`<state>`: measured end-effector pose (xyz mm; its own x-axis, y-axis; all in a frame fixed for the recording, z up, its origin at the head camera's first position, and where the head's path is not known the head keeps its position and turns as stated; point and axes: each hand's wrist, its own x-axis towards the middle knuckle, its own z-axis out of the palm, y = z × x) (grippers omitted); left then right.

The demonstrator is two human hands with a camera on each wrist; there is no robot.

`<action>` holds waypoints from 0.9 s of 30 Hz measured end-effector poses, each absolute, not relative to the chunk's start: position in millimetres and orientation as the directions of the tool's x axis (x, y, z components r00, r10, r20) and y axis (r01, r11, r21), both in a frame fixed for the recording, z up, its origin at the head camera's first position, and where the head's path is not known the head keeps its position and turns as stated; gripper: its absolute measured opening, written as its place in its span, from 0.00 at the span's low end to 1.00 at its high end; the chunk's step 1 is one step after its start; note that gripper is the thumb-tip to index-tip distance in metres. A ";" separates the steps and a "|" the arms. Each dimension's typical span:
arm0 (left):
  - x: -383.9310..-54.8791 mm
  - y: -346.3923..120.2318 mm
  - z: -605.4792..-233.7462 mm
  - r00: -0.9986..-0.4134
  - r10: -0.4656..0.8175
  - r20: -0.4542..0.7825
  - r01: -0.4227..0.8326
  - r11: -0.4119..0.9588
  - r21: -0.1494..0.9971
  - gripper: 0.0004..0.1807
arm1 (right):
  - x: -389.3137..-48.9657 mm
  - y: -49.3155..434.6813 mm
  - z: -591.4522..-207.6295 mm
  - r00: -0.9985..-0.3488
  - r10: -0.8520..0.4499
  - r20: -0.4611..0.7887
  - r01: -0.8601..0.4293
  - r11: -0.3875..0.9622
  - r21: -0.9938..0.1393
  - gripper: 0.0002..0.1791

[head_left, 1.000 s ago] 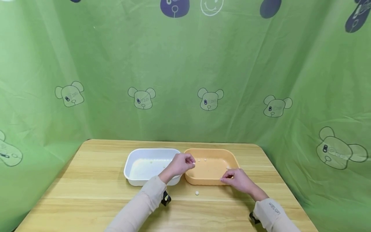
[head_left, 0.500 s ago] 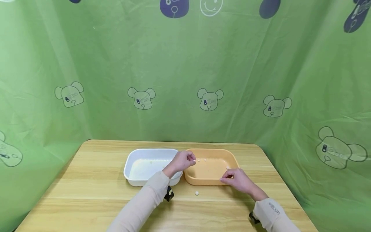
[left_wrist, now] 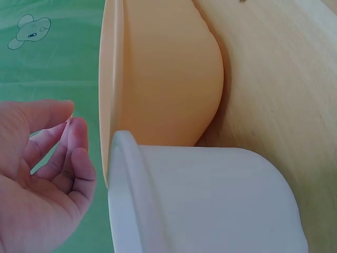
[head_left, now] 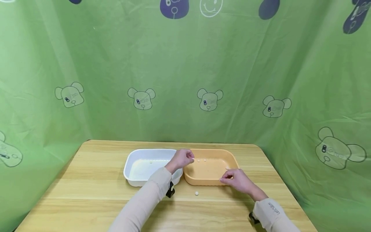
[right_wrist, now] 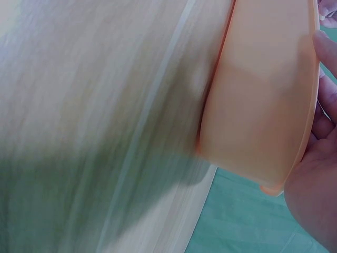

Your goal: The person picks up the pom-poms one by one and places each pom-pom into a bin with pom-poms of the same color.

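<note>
My left hand pinches a tiny white bead between thumb and fingertips. It hangs where the white tray and the orange tray meet, above their rims. In the left wrist view the thumb tip and index tip come together, and the bead is hardly seen. My right hand holds the near right rim of the orange tray, thumb at the outside, other fingers over the inside. Several white beads are about: a pair at the back of the orange tray, another bead by its right wall.
One bead lies on the wooden table in front of the trays. Another bead lies in the white tray, part of which my left forearm hides. A green printed curtain surrounds the table's back and sides.
My left hand has shifted slightly up and away with the bead. Its wrist now covers a bead seen earlier in the white tray. The right hand stays put.
</note>
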<state>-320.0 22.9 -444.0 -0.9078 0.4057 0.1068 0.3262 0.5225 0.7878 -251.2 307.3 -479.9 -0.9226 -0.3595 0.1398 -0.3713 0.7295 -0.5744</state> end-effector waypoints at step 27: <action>-329.3 10.4 -449.0 -0.926 0.353 0.132 0.315 0.534 0.784 0.08 | -250.3 306.7 -479.9 -0.922 -0.359 0.148 -0.375 0.724 -0.579 0.07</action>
<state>-329.3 10.4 -449.0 -0.9264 0.3526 0.1322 0.3154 0.5345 0.7841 -250.3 306.7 -479.9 -0.9216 -0.3587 0.1481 -0.3749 0.7240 -0.5791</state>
